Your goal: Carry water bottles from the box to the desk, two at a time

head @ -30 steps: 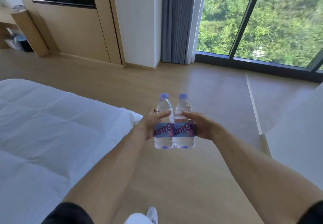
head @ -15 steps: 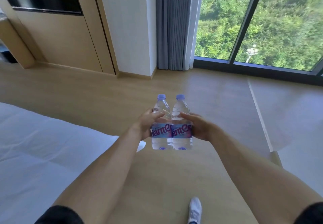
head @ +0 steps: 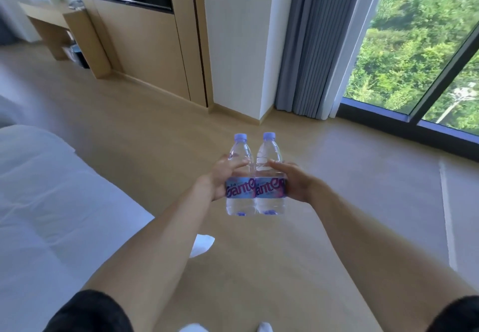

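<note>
Left hand (head: 216,180) fingers clamped on left bottle (head: 239,176), right hand (head: 295,182) likewise on right bottle (head: 269,176), bottles seemingly touching

Left bottle (head: 239,176) and right bottle (head: 269,176), between the hands: clear glossy plastic, ribbed below, with smooth pale purple plastic caps and glossy printed film labels. Floor (head: 155,145) beneath the hands: matt light wood-look planks. Bed cover (head: 51,202), left of the left hand: white matt cloth, creased. Curtain (head: 311,46), beyond the hands: grey pleated fabric.
</note>
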`<state>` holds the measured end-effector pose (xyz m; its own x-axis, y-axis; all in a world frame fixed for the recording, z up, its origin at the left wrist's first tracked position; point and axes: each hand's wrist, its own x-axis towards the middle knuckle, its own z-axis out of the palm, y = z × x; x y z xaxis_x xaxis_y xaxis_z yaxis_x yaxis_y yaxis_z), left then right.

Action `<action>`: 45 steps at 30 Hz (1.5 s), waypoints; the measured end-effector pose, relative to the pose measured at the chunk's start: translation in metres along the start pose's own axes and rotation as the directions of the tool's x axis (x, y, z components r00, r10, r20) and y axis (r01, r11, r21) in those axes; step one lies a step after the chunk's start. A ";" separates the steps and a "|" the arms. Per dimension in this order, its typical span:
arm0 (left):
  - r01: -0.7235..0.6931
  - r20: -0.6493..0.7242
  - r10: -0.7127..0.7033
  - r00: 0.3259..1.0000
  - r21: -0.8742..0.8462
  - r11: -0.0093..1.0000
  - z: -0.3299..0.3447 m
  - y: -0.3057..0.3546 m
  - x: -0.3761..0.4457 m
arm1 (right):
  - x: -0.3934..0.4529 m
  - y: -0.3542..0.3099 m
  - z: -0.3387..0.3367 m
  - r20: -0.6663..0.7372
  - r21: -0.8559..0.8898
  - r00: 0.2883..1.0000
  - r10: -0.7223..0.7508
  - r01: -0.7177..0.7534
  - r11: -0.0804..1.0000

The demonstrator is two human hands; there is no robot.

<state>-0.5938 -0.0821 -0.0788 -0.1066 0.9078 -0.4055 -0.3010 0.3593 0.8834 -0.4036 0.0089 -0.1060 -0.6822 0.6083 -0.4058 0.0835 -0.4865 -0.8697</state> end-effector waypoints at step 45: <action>-0.217 -0.646 0.031 0.762 -0.209 0.954 -0.400 0.305 0.511 | 0.765 -0.316 0.070 0.404 -0.372 0.882 0.244 -0.086 0.924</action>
<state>-1.1193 0.4048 -0.1103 -0.7032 0.5637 -0.4333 -0.4620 0.1009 0.8811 -1.0025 0.5835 -0.1219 -0.8744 0.1643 -0.4566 0.4058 -0.2684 -0.8737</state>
